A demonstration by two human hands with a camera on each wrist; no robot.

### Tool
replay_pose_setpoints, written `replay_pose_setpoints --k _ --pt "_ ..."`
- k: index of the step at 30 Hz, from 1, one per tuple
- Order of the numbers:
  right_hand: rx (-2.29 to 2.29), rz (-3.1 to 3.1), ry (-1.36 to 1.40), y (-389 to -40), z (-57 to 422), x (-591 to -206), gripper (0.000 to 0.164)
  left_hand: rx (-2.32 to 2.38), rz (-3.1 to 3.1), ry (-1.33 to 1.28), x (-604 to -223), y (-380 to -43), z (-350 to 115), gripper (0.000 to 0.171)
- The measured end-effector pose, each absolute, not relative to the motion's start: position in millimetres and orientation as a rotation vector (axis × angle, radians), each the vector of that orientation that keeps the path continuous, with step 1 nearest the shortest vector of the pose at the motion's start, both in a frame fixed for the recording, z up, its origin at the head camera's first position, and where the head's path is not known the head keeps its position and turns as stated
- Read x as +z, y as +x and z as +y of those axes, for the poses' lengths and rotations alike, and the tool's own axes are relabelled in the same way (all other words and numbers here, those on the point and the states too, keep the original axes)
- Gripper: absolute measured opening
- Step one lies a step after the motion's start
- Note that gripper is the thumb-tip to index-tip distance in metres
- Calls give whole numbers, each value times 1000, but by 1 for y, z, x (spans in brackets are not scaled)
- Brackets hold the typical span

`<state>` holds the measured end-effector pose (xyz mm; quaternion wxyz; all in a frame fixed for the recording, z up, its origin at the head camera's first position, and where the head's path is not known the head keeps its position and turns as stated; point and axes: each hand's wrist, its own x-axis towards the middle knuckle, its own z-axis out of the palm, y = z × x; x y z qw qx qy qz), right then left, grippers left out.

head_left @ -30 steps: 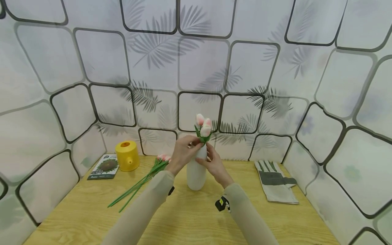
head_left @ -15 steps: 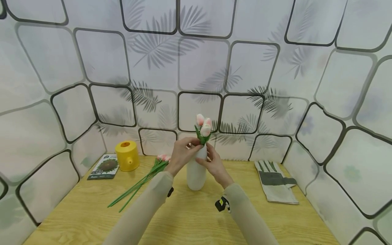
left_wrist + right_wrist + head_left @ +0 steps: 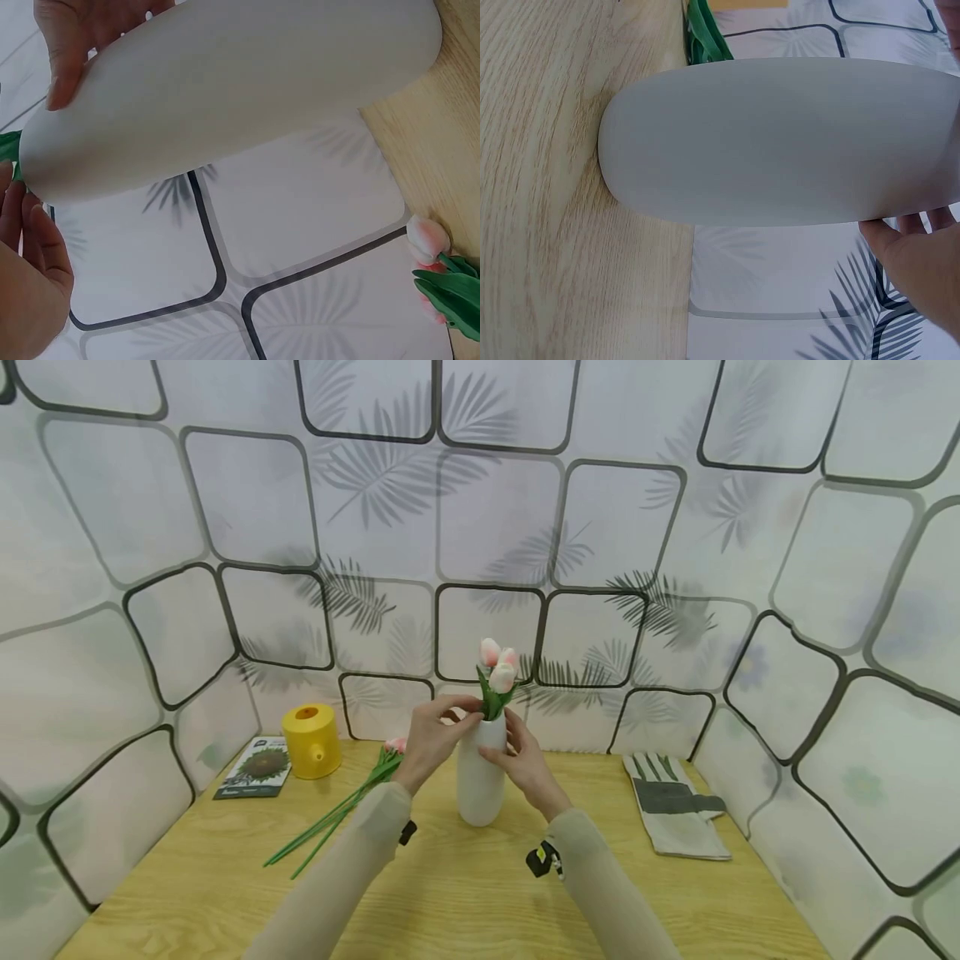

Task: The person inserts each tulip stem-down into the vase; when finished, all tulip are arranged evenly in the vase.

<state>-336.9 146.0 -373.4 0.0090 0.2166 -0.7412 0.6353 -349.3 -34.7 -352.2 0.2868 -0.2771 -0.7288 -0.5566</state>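
A white vase [image 3: 481, 781] stands upright on the wooden table. Several pink-and-white artificial tulips [image 3: 501, 675] rise from its mouth, their green leaves at the rim. My right hand [image 3: 528, 768] grips the upper part of the vase from the right; the right wrist view shows that hand [image 3: 922, 259] against the vase wall [image 3: 780, 142]. At the left of the rim is my left hand [image 3: 435, 735], its thumb and forefinger slightly apart beside the leaves. In the left wrist view, fingertips of the left hand [image 3: 34, 285] are close to a green leaf, partly cut off by the frame edge.
More tulips [image 3: 352, 797] lie on the table at the left. Behind them are a yellow watering can [image 3: 311, 743] and a seed packet [image 3: 257, 768]. A pair of grey-and-white gloves [image 3: 675, 810] lies at the right. Patterned cloth walls [image 3: 495, 527] surround the table.
My left hand has moved slightly left, away from the tulip stems, baring more of the leaves and the vase rim. The right hand stays on the vase.
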Motion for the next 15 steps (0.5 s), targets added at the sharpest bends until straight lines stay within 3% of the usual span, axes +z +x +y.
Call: replay_pose_setpoints --k 15 --pt "1979 -2317 634 -338 144 -374 83 -1809 -2030 -553 -376 -353 -87 25"
